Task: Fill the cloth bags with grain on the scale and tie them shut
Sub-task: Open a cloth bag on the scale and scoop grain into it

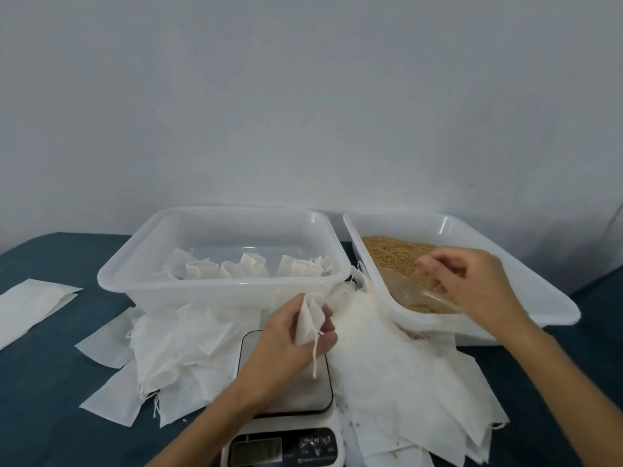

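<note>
Cloth bag point(309, 323) sits pinched in left hand point(296, 335) just above the scale point(286, 396), w/ its drawstring point(315, 355) dangling down; it looks thin, limp and near weightless, so prob. best held at the mouth hem, not mid-cloth. Long axis runs roughly vertical, tilted a bit, mouth end likely the lower one where the string exits. Right hand point(468, 281) hovers over grain point(394, 252) in the right tub point(505, 230), fingers loosely curled near a clear scoop point(414, 294); can't tell if it grips it.

A dark blue cloth point(50, 382) covers the table and runs back to a plain pale grey wall point(303, 96). A thin dark cable point(614, 215) hangs against the wall at the far right edge, just above the cloth.
</note>
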### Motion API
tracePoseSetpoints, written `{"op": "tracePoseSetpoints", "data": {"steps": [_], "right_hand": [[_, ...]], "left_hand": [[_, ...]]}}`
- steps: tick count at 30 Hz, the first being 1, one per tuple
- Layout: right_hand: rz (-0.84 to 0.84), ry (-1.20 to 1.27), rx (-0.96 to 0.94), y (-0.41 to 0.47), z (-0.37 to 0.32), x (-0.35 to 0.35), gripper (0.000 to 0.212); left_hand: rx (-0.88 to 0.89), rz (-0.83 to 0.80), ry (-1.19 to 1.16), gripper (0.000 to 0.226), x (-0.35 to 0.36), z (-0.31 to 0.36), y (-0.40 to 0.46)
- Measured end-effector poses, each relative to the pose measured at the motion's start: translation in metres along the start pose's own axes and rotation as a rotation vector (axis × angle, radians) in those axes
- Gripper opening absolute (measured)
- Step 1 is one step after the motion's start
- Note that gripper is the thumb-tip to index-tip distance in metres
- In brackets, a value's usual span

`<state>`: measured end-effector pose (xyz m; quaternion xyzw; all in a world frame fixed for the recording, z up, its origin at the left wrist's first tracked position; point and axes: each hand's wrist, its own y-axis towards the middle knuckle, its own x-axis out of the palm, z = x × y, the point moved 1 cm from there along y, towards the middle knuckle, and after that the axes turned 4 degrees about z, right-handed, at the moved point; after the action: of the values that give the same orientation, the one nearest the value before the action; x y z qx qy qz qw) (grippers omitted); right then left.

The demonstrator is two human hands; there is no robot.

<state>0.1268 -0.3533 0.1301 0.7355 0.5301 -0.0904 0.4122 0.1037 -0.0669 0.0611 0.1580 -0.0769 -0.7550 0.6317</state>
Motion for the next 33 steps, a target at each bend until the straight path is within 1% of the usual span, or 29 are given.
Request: {"op": "tracePoseSetpoints", "data": {"steps": [1,2,4,5,8,10,13,16,17,19,20,21,22,23,24,25,26,27,28,30,33], "right_hand": [[-0.065,-0.182,0.049,0.011,0.018,-0.005,0.015],[-0.156,-0.318,0.117,0.020,0.036,-0.008,0.026],[-0.323,-0.447,0.223,0.032,0.064,-0.006,0.044],[-0.385,-0.483,0.244,0.037,0.072,-0.002,0.047],[-0.491,-0.646,0.210,0.049,0.087,0.012,0.041],[-0.522,-0.763,0.170,0.055,0.091,0.019,0.035],[-0.558,-0.808,0.177,0.057,0.096,0.025,0.032],[-0.496,-0.822,0.205,0.058,0.097,0.021,0.029],[-0.478,-0.838,0.220,0.057,0.095,0.017,0.024],[-0.470,-0.951,0.224,0.053,0.085,0.012,0.010],[-0.451,-1.030,0.186,0.051,0.079,0.009,0.011],[-0.395,-1.075,0.106,0.048,0.068,0.008,0.016],[-0.308,-1.034,0.000,0.044,0.052,0.010,0.019],[-0.206,-0.877,-0.106,0.037,0.031,0.013,0.018],[-0.138,-0.635,-0.209,0.026,0.006,0.017,0.012],[-0.118,-0.400,-0.313,0.013,-0.023,0.022,0.006],[-0.149,-0.238,-0.413,-0.001,-0.050,0.028,0.004],[-0.215,-0.140,-0.504,-0.015,-0.073,0.034,0.004],[-0.291,-0.087,-0.574,-0.026,-0.092,0.039,0.006],[-0.411,-0.071,-0.628,-0.037,-0.112,0.046,0.010],[-0.472,-0.184,-0.700,-0.036,-0.120,0.050,0.024]], "left_hand": [[-0.014,-0.002,-0.025,0.016,-0.004,-0.001,0.002],[-0.022,-0.003,-0.045,0.015,-0.006,-0.002,0.003],[-0.048,0.004,-0.090,0.014,-0.006,-0.002,0.004],[-0.059,0.003,-0.112,0.014,-0.006,-0.003,0.004],[-0.061,-0.020,-0.147,0.014,-0.007,-0.005,0.003],[-0.068,-0.030,-0.145,0.015,-0.008,-0.005,0.001],[-0.079,-0.029,-0.167,0.015,-0.009,-0.005,-0.002],[-0.074,-0.029,-0.168,0.014,-0.009,-0.004,-0.002],[-0.077,-0.030,-0.168,0.014,-0.009,-0.004,-0.003],[-0.090,-0.029,-0.154,0.014,-0.008,-0.005,-0.003],[-0.097,-0.028,-0.141,0.014,-0.007,-0.005,-0.004],[-0.100,-0.027,-0.134,0.014,-0.006,-0.005,-0.004],[-0.100,-0.024,-0.134,0.014,-0.006,-0.005,-0.004],[-0.101,-0.021,-0.138,0.014,-0.006,-0.004,-0.004],[-0.103,-0.021,-0.142,0.013,-0.006,-0.004,-0.003],[-0.106,-0.025,-0.145,0.013,-0.006,-0.004,-0.003],[-0.109,-0.035,-0.151,0.013,-0.007,-0.003,-0.003],[-0.108,-0.047,-0.164,0.012,-0.007,-0.003,-0.004],[-0.100,-0.062,-0.177,0.011,-0.008,-0.002,-0.004],[-0.066,-0.102,-0.188,0.010,-0.008,0.000,-0.004],[-0.052,-0.154,-0.184,0.009,-0.006,0.002,-0.004]]}}
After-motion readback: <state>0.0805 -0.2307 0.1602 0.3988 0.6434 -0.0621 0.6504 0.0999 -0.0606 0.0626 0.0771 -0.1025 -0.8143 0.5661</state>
